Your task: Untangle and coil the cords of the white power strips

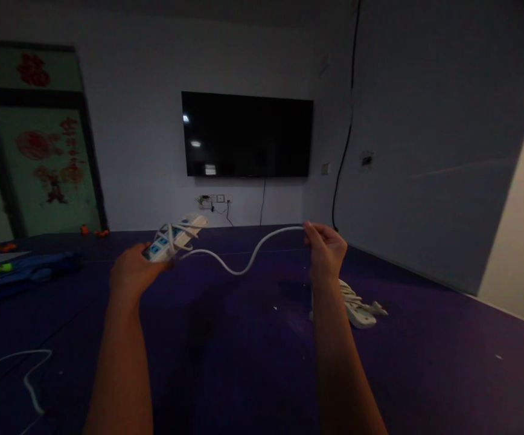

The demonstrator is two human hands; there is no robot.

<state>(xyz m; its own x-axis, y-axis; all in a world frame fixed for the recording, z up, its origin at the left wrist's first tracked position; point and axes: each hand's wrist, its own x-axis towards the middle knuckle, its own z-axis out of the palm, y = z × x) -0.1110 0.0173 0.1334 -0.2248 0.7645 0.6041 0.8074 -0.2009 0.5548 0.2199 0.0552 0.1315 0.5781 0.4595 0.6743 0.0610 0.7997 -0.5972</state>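
Note:
My left hand (133, 272) is closed around a white power strip (175, 237) with blue sockets, held up in the air with some of its cable wound round it. The white cable (244, 263) sags in a loop from the strip across to my right hand (325, 251), which pinches it near the far end. Both arms reach out over a dark purple floor (253, 362).
A second white power strip (361, 309) with bundled cable lies on the floor just behind my right wrist. A loose white cord (29, 374) lies at lower left. Blue fabric (22, 269) sits at far left. A wall-mounted black TV (247, 134) hangs ahead.

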